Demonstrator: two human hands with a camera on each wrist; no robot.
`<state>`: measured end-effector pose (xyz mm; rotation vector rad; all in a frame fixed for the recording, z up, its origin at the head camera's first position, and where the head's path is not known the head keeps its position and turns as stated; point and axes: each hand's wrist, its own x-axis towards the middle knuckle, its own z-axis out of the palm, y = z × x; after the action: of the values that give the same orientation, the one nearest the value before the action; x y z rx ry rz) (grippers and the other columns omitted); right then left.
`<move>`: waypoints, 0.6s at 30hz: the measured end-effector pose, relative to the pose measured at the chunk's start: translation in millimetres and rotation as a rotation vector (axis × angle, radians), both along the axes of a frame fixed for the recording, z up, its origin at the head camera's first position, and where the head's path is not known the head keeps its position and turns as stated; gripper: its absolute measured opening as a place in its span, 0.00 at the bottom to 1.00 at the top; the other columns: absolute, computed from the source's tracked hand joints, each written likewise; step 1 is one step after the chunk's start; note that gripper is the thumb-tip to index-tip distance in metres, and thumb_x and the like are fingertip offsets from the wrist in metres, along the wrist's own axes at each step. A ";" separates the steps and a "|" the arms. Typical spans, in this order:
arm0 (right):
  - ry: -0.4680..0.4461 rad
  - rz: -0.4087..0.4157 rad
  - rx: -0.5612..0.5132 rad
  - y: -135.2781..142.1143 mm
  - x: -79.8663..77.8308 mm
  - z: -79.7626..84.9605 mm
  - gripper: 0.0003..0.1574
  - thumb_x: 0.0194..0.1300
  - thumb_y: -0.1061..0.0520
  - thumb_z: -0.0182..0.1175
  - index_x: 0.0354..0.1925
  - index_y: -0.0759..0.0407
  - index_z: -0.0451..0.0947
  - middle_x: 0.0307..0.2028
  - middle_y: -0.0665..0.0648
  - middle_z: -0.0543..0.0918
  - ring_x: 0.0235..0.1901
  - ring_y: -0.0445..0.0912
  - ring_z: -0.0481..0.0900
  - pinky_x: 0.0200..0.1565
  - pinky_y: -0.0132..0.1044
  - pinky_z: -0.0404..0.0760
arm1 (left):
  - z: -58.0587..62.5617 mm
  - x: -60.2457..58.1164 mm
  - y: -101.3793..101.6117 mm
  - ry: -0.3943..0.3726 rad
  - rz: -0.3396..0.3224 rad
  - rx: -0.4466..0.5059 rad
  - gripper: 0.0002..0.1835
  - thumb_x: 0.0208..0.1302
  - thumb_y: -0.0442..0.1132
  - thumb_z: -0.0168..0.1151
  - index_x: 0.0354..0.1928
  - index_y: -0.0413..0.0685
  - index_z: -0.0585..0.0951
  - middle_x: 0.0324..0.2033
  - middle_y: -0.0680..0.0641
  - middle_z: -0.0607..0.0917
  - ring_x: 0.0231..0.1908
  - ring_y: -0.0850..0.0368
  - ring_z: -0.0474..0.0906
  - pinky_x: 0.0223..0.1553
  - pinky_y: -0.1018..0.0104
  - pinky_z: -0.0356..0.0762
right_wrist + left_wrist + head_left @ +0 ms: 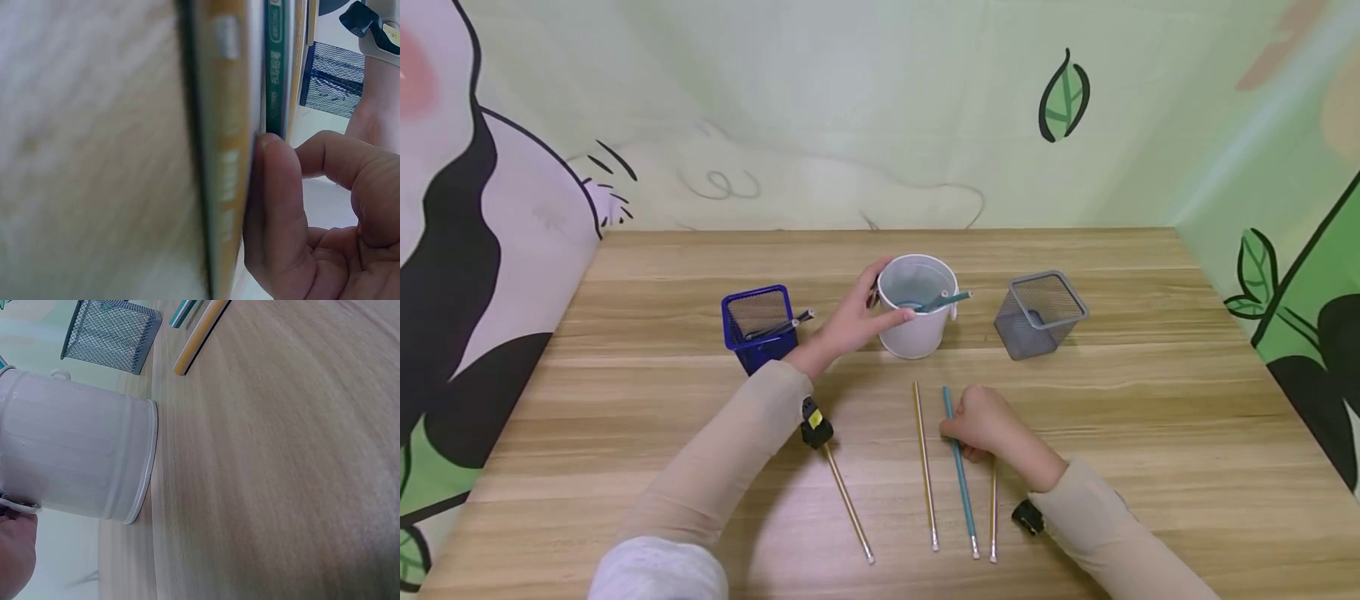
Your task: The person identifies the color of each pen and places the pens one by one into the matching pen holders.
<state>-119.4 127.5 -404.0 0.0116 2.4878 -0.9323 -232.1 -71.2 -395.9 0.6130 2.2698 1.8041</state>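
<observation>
My left hand (853, 317) holds the white bucket (913, 337) from its left side, thumb across the near rim and the other fingers partly hidden behind it. Teal pencils (951, 302) lean inside the bucket and stick out over its right rim. On the table before it, my right hand (988, 425) pinches a teal pencil (962, 483) between thumb and fingers; the pencil lies along the tabletop. In the right wrist view, fingertips (278, 153) meet the teal pencil (275, 75). Gold-striped pencils (925, 467) lie on either side of it, one partly under the right hand.
A blue mesh holder (752, 346) with dark pencils stands left of the bucket, close to my left forearm. To the right stands a grey mesh holder (1037, 329). Another gold pencil (850, 504) lies by the left wrist. A printed wall covering (850, 108) rises behind the table.
</observation>
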 end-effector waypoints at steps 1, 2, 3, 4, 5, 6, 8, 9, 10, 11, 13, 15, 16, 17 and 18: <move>-0.001 0.002 0.004 0.0 0.1 0.1 0.25 0.51 0.63 0.61 0.04 0.55 0.64 0.04 0.50 0.69 0.05 0.38 0.70 0.11 0.29 0.74 | -0.1 0.2 -0.1 0.000 -0.001 -0.002 0.45 0.59 0.34 0.66 0.72 0.39 0.50 0.67 0.39 0.63 0.70 0.47 0.56 0.71 0.52 0.51; -0.001 0.005 0.006 0.0 0.3 0.3 0.25 0.51 0.63 0.61 0.04 0.54 0.64 0.04 0.50 0.69 0.05 0.38 0.70 0.11 0.29 0.73 | 0.0 0.5 -0.2 0.000 0.000 -0.003 0.45 0.59 0.34 0.66 0.72 0.39 0.50 0.67 0.39 0.63 0.70 0.48 0.56 0.71 0.53 0.51; -0.002 0.006 0.008 0.0 0.5 0.4 0.25 0.51 0.62 0.61 0.04 0.54 0.63 0.04 0.50 0.69 0.05 0.38 0.70 0.11 0.29 0.73 | 0.3 0.9 -0.2 0.001 0.001 -0.003 0.45 0.59 0.35 0.66 0.72 0.40 0.51 0.67 0.40 0.63 0.70 0.48 0.56 0.71 0.53 0.51; -0.003 0.003 0.008 0.1 0.6 0.9 0.25 0.51 0.62 0.61 0.05 0.54 0.63 0.04 0.50 0.69 0.05 0.38 0.70 0.11 0.29 0.73 | 0.8 0.7 0.0 0.003 0.001 -0.002 0.45 0.59 0.35 0.66 0.72 0.40 0.51 0.67 0.40 0.63 0.70 0.48 0.56 0.71 0.53 0.52; -0.001 -0.002 0.008 0.2 0.6 1.2 0.25 0.52 0.62 0.60 0.05 0.54 0.63 0.04 0.50 0.69 0.05 0.38 0.70 0.11 0.29 0.73 | 1.6 0.7 0.2 0.004 0.000 -0.002 0.44 0.59 0.35 0.66 0.72 0.41 0.51 0.67 0.40 0.63 0.69 0.48 0.56 0.71 0.53 0.52; -0.001 -0.008 0.007 0.3 0.7 1.4 0.24 0.52 0.62 0.60 0.06 0.54 0.63 0.04 0.50 0.69 0.05 0.38 0.70 0.11 0.29 0.73 | 2.0 0.5 0.4 0.005 -0.001 -0.001 0.44 0.59 0.35 0.66 0.72 0.41 0.51 0.67 0.40 0.63 0.69 0.48 0.56 0.71 0.53 0.52; 0.001 -0.019 0.003 0.4 1.1 1.7 0.21 0.52 0.61 0.59 0.09 0.56 0.64 0.05 0.50 0.69 0.05 0.38 0.70 0.11 0.29 0.73 | 3.0 0.5 0.4 0.001 0.002 -0.001 0.44 0.59 0.35 0.66 0.72 0.42 0.51 0.67 0.41 0.64 0.69 0.48 0.57 0.71 0.54 0.53; 0.003 -0.024 -0.002 0.4 1.3 1.5 0.19 0.52 0.61 0.59 0.11 0.56 0.64 0.06 0.51 0.69 0.05 0.38 0.70 0.11 0.30 0.73 | 3.2 0.4 0.4 -0.002 0.002 -0.002 0.44 0.59 0.35 0.66 0.72 0.42 0.51 0.67 0.41 0.64 0.69 0.49 0.57 0.71 0.54 0.53; 0.004 -0.030 -0.005 0.5 1.5 1.4 0.17 0.53 0.61 0.58 0.13 0.57 0.65 0.06 0.51 0.69 0.05 0.39 0.70 0.11 0.30 0.73 | 3.2 0.4 0.3 -0.004 0.001 -0.004 0.44 0.59 0.36 0.66 0.72 0.42 0.51 0.67 0.41 0.64 0.69 0.49 0.57 0.71 0.54 0.52; 0.006 -0.034 -0.008 0.7 1.5 1.0 0.15 0.53 0.61 0.58 0.15 0.58 0.65 0.07 0.51 0.69 0.06 0.39 0.70 0.11 0.30 0.73 | 3.0 0.4 0.3 -0.005 0.001 -0.006 0.44 0.59 0.36 0.66 0.72 0.42 0.52 0.67 0.41 0.64 0.69 0.49 0.57 0.71 0.54 0.52; 0.011 -0.044 -0.016 1.2 1.7 0.6 0.12 0.54 0.61 0.57 0.19 0.59 0.66 0.08 0.51 0.69 0.06 0.39 0.69 0.11 0.31 0.74 | 2.5 0.4 0.4 -0.004 0.001 -0.011 0.44 0.60 0.36 0.66 0.72 0.42 0.52 0.66 0.41 0.64 0.69 0.49 0.57 0.71 0.55 0.52; 0.023 -0.050 -0.023 2.4 1.8 0.5 0.10 0.54 0.61 0.56 0.22 0.59 0.65 0.10 0.51 0.69 0.07 0.40 0.70 0.11 0.31 0.74 | 1.9 0.4 0.3 0.001 -0.001 -0.011 0.44 0.60 0.36 0.66 0.72 0.42 0.52 0.66 0.41 0.64 0.69 0.48 0.57 0.71 0.54 0.52; 0.030 -0.055 -0.026 3.2 1.8 0.7 0.10 0.55 0.61 0.56 0.22 0.59 0.65 0.10 0.51 0.69 0.07 0.40 0.70 0.12 0.31 0.74 | 1.4 0.4 0.3 0.003 -0.001 -0.010 0.43 0.60 0.36 0.66 0.72 0.41 0.52 0.66 0.41 0.65 0.69 0.48 0.58 0.71 0.54 0.53; 0.035 -0.061 -0.029 4.1 1.9 1.1 0.10 0.55 0.61 0.56 0.22 0.59 0.65 0.10 0.51 0.69 0.07 0.41 0.70 0.12 0.32 0.74 | 0.9 0.3 0.2 0.004 0.000 -0.009 0.43 0.59 0.36 0.66 0.72 0.41 0.52 0.66 0.40 0.65 0.69 0.48 0.58 0.71 0.54 0.53; 0.042 -0.069 -0.035 5.1 2.2 1.6 0.10 0.55 0.61 0.56 0.23 0.59 0.65 0.11 0.51 0.69 0.08 0.41 0.71 0.13 0.32 0.75 | 0.4 0.3 0.1 0.005 0.000 -0.007 0.44 0.59 0.36 0.66 0.72 0.40 0.52 0.66 0.40 0.65 0.69 0.48 0.58 0.71 0.54 0.53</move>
<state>-117.3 132.6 -402.4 0.0668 2.5235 -1.0145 -231.8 -71.1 -395.5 0.6164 2.2783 1.7956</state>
